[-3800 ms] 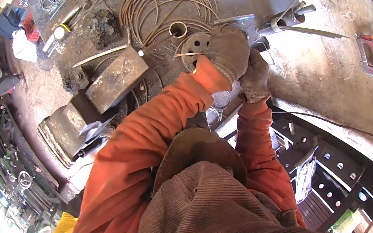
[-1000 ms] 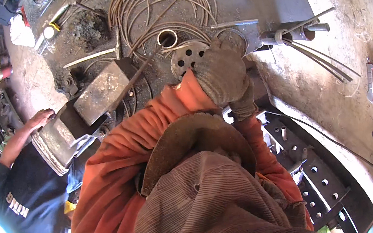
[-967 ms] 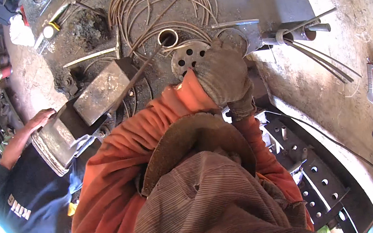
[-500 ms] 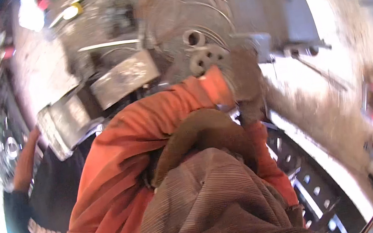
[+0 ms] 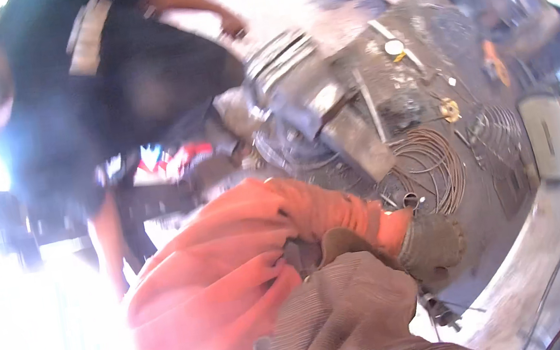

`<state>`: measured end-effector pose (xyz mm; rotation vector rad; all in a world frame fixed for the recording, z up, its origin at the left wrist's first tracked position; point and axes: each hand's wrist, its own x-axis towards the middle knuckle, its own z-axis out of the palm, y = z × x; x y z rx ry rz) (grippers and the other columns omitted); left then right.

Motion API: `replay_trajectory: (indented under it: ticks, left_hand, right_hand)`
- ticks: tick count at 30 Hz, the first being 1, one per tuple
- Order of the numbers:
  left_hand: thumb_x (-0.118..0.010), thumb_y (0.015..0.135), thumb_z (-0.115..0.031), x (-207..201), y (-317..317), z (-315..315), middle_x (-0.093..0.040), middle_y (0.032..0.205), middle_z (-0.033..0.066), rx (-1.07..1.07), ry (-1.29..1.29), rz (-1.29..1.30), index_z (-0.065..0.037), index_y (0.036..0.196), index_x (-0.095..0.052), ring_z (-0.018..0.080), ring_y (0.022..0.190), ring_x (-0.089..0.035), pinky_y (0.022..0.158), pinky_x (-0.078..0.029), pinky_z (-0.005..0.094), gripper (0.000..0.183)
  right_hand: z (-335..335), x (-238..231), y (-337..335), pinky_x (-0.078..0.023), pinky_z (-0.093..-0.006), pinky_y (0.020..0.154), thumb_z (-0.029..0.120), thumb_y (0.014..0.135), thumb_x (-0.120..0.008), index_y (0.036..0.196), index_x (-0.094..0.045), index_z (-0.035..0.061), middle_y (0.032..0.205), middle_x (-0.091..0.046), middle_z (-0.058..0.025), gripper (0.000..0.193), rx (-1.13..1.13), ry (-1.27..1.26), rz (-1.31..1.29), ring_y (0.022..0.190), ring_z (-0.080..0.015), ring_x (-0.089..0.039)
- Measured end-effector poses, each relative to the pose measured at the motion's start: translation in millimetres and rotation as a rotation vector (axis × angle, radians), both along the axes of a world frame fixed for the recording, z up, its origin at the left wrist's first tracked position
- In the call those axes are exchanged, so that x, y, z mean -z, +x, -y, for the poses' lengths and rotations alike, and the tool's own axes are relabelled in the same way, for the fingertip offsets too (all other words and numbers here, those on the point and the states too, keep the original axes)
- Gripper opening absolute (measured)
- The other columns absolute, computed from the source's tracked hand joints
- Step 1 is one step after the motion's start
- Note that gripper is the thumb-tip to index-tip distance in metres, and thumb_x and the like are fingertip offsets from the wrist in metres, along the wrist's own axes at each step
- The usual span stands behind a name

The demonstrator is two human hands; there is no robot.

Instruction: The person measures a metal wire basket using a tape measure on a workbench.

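Note:
My left arm, in an orange sleeve, reaches across to the right and ends in an olive-brown glove. This gloved left hand [image 5: 434,249] is seen from its back, with the fingers hidden, so I cannot tell what it grips. Just below it juts a dark metal piece with a narrow end [image 5: 442,311], blurred; whether the glove touches it is unclear. A short piece of pipe [image 5: 410,199] stands close beyond the cuff, next to a coil of rusty wire [image 5: 447,168]. My right hand is not in view. Brown ribbed cloth [image 5: 344,310] covers the lower middle.
At the upper left a person in dark clothes [image 5: 144,87] stands close, one hand [image 5: 232,26] near a heavy metal block [image 5: 310,87]. A flat metal bar [image 5: 360,145] extends from it. Farther right lie a yellow ring [image 5: 450,110], a pale panel [image 5: 549,137] and a cable [image 5: 557,285].
The view has swung, so the wire coil and metal block now appear farther right and the person looms larger at upper left. My right sleeve has gone out of sight.

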<state>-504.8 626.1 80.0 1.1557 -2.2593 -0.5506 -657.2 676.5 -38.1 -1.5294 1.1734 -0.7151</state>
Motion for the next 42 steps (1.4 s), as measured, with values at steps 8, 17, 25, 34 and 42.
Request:
replay_trajectory:
  ticks: [8, 17, 25, 34, 42]
  left_hand:
    - [-0.075, 0.083, -0.039, 67.2, -41.9, -17.2, -0.072, 0.095, 0.0183, -0.595, 0.053, -0.143, -0.004, 0.088, -0.076, 0.0379, 0.082, -0.07, 0.076, -0.054, 0.0554, 0.035]
    - [-0.07, 0.085, -0.03, 181.0, -82.1, 35.8, -0.072, 0.102, 0.0198, -1.008, -0.431, -0.48, -0.001, 0.096, -0.077, 0.0395, 0.098, -0.07, 0.087, -0.057, 0.0549, 0.032]
    - [-0.072, 0.087, -0.026, 75.5, -43.1, -32.0, -0.069, 0.119, 0.0159, -0.723, -0.202, -0.274, -0.005, 0.107, -0.076, 0.0382, 0.116, -0.063, 0.1, -0.051, 0.0526, 0.029]
    - [-0.073, 0.088, -0.028, 81.1, -42.8, -36.5, -0.07, 0.116, 0.0146, -0.732, -0.148, -0.339, -0.005, 0.102, -0.077, 0.0381, 0.101, -0.066, 0.089, -0.051, 0.0498, 0.027]
    - [-0.079, 0.085, -0.013, 78.1, -33.0, -25.0, -0.071, 0.1, 0.0168, -0.586, -0.522, -0.432, -0.002, 0.1, -0.075, 0.0364, 0.091, -0.071, 0.075, -0.057, 0.0475, 0.019]
  right_hand:
    - [81.1, -9.4, -27.1, -0.054, -0.0428, 0.09, 0.02, 0.097, -0.076, 0.133, -0.061, 0.0039, 0.123, -0.071, -0.0111, 0.042, -0.55, -0.112, -0.049, 0.108, -0.0239, -0.068]
    - [111.1, -14.2, -26.8, -0.054, -0.0414, 0.088, 0.018, 0.098, -0.075, 0.131, -0.063, 0.0037, 0.121, -0.071, -0.011, 0.038, -0.731, -0.144, -0.036, 0.106, -0.0225, -0.068]
    - [104.8, -19.3, -29.4, -0.054, -0.0402, 0.086, 0.016, 0.098, -0.073, 0.129, -0.064, 0.0035, 0.119, -0.072, -0.0109, 0.034, -0.516, -0.03, 0.068, 0.104, -0.0213, -0.069]
    - [89.1, -30.4, -65.9, -0.055, -0.0388, 0.085, 0.013, 0.099, -0.072, 0.127, -0.066, 0.0033, 0.116, -0.073, -0.0108, 0.03, -0.307, 0.022, 0.107, 0.102, -0.0199, -0.069]
    - [64.3, -58.8, -86.4, -0.055, -0.0375, 0.083, 0.011, 0.1, -0.071, 0.125, -0.068, 0.0031, 0.114, -0.073, -0.0107, 0.027, -0.102, -0.001, 0.137, 0.1, -0.0186, -0.069]
